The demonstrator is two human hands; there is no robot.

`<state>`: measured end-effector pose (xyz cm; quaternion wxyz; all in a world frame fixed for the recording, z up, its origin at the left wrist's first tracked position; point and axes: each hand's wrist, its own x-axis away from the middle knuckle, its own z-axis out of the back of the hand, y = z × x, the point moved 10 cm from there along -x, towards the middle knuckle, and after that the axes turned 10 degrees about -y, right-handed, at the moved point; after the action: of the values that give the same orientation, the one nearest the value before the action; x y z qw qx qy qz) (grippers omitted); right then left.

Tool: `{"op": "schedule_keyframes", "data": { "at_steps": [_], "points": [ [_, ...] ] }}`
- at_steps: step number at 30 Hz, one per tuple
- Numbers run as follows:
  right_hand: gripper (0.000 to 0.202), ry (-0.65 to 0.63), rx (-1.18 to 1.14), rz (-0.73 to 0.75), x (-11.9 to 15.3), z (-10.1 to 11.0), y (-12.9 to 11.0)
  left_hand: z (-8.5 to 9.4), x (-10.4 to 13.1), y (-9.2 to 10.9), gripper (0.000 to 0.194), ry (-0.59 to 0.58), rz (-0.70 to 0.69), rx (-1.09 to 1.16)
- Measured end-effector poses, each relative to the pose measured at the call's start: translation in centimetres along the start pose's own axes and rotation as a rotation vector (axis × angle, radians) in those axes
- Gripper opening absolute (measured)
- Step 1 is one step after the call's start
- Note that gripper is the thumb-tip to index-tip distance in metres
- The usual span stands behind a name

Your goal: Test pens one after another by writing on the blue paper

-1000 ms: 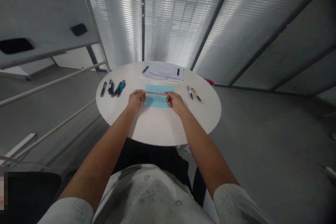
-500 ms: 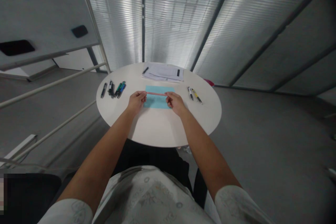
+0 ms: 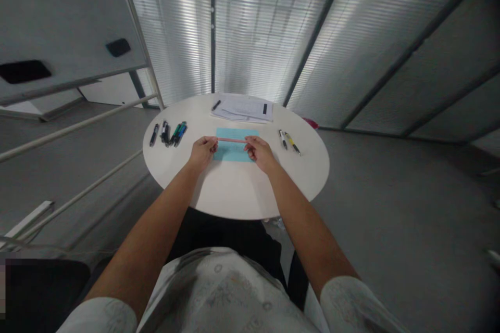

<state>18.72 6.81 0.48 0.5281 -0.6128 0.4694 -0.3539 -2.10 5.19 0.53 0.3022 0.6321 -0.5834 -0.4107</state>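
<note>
A thin pink strip [image 3: 232,140] stretches level between my two hands; its material is too small to tell. At its left end, my left hand [image 3: 204,150] pinches it between thumb and fingers. My right hand [image 3: 259,151] grips the other end, with its remaining fingers curled in. Beneath the strip, a light blue sheet [image 3: 233,154] lies flat on the white round table [image 3: 230,195], and faint marks show on it. Both hands are over the sheet's left and right edges.
Several pens [image 3: 177,133] lie at the table's left. A white pen [image 3: 283,139] and a yellow-and-black pen [image 3: 292,143] are on the right. A stack of papers [image 3: 244,108] with a dark pen [image 3: 216,105] sits at the back. A white frame [image 3: 128,101] stands left.
My right hand has shifted very slightly left along the strip. My left hand and the things on the table look the same.
</note>
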Motion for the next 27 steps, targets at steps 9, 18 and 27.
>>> {"op": "schedule_keyframes", "data": {
  "at_steps": [9,18,27],
  "points": [
    [0.039,-0.031,0.059,0.021,0.14,-0.31,-0.15,0.31,0.02,-0.17,0.023,0.011,0.005,0.001],
    [0.034,-0.044,0.044,0.017,0.31,-0.6,-0.17,0.28,0.09,-0.02,0.024,0.013,-0.008,0.032],
    [0.033,0.031,0.034,0.004,0.34,0.14,-0.2,-0.2,0.04,0.01,0.024,-0.012,0.017,0.007]
  ]
}}
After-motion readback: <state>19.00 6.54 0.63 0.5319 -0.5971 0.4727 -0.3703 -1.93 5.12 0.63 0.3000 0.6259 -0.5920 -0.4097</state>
